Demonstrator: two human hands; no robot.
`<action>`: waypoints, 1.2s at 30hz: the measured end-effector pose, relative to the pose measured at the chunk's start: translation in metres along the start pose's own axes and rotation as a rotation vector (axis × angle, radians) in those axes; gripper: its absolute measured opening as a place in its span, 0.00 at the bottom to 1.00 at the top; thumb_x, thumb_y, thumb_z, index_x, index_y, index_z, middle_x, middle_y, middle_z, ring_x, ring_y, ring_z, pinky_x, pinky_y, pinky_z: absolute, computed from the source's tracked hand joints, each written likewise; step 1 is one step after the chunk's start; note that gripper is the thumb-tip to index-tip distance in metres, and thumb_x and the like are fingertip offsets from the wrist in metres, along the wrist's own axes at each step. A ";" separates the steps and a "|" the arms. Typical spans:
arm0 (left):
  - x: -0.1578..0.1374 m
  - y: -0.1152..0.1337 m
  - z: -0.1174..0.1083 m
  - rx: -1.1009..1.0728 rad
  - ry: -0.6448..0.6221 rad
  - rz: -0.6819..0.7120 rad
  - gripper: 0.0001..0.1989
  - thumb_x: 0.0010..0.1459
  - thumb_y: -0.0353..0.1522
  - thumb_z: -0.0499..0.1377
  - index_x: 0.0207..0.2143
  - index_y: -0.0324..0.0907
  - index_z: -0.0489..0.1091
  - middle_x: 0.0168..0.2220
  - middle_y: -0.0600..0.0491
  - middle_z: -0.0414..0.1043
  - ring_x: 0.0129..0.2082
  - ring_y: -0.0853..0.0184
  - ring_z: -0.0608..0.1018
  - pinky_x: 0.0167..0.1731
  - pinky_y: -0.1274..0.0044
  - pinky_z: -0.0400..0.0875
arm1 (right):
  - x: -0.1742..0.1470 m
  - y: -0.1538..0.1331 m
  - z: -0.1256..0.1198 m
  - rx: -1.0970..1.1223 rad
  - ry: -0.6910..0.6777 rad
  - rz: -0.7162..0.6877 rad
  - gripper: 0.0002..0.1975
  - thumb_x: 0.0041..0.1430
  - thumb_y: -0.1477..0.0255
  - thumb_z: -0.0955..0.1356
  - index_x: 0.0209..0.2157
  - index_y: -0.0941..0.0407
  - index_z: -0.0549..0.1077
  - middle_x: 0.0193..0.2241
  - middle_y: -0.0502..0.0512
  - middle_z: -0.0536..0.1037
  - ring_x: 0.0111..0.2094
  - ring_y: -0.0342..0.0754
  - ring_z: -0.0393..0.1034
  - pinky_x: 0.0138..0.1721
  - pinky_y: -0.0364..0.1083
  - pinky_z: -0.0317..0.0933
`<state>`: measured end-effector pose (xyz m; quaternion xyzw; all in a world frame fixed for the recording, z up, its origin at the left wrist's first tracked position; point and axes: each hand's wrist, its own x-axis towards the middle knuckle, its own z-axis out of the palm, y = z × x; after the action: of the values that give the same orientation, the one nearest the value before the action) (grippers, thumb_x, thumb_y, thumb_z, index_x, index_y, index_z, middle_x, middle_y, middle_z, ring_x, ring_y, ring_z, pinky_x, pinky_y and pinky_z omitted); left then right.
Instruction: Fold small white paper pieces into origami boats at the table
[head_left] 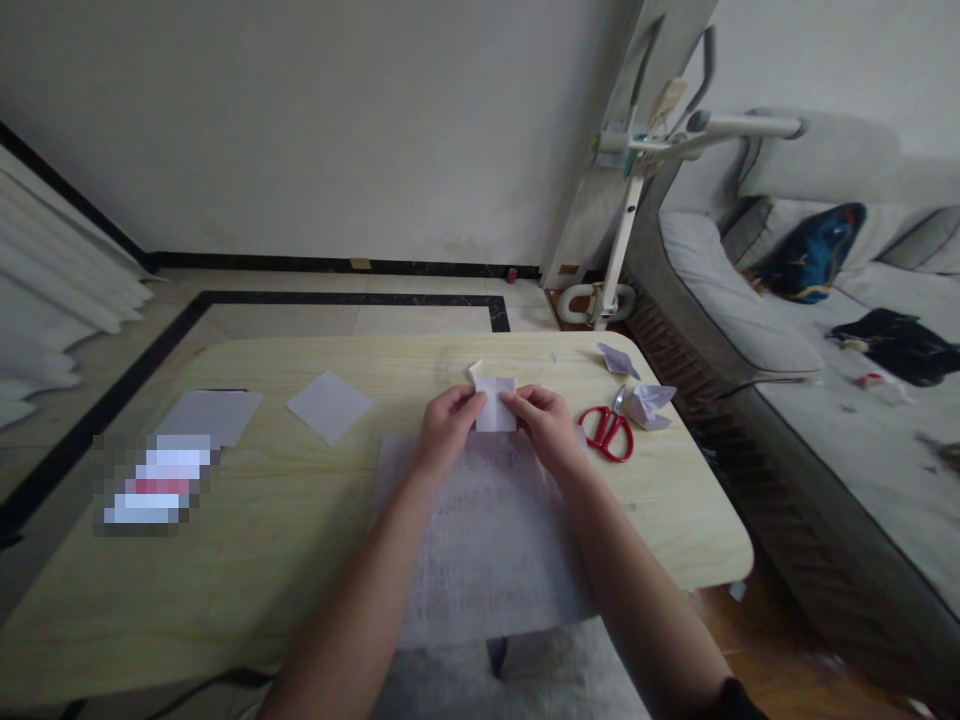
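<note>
Between my hands is a small folded white paper (496,405), with a crease down its middle. My left hand (448,418) pinches its left edge, thumb on top. On the opposite edge, my right hand (546,415) grips it the same way. Below both hands lies a large printed sheet (495,540), partly covered by my forearms. Close to my right hand rest red-handled scissors (609,430), blades pointing away from me. A narrow white paper scrap (475,370) is just beyond the folded paper.
Two folded paper shapes (649,405) (618,360) sit at the table's right. Leftward lie a square white sheet (330,406), another sheet (225,412) and a blurred-out item (161,485). The wooden table (300,560) has rounded corners. A grey sofa (720,310) stands right.
</note>
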<state>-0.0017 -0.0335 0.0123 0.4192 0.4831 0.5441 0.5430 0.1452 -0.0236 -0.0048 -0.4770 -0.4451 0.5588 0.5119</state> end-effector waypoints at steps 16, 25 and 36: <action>0.001 0.000 -0.005 0.113 -0.110 0.025 0.12 0.51 0.39 0.61 0.23 0.39 0.73 0.20 0.54 0.70 0.20 0.69 0.72 0.20 0.79 0.67 | -0.002 -0.006 0.002 -0.028 0.060 -0.026 0.14 0.47 0.61 0.74 0.21 0.57 0.72 0.16 0.47 0.68 0.19 0.41 0.59 0.21 0.43 0.52; -0.001 0.005 -0.006 0.118 -0.074 0.037 0.12 0.50 0.39 0.61 0.22 0.40 0.72 0.21 0.54 0.69 0.23 0.67 0.72 0.23 0.77 0.66 | -0.002 -0.003 -0.001 -0.006 0.011 -0.045 0.13 0.49 0.63 0.73 0.22 0.56 0.72 0.15 0.47 0.67 0.18 0.40 0.58 0.21 0.42 0.51; 0.005 0.002 -0.010 0.098 0.007 0.055 0.14 0.53 0.41 0.58 0.26 0.39 0.72 0.22 0.54 0.72 0.22 0.69 0.72 0.23 0.78 0.67 | -0.002 -0.005 -0.001 -0.049 0.069 -0.058 0.14 0.49 0.63 0.73 0.21 0.57 0.71 0.16 0.47 0.67 0.19 0.40 0.57 0.22 0.42 0.50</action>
<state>-0.0117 -0.0289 0.0121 0.4563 0.4993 0.5362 0.5049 0.1472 -0.0249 0.0001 -0.4952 -0.4545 0.5160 0.5310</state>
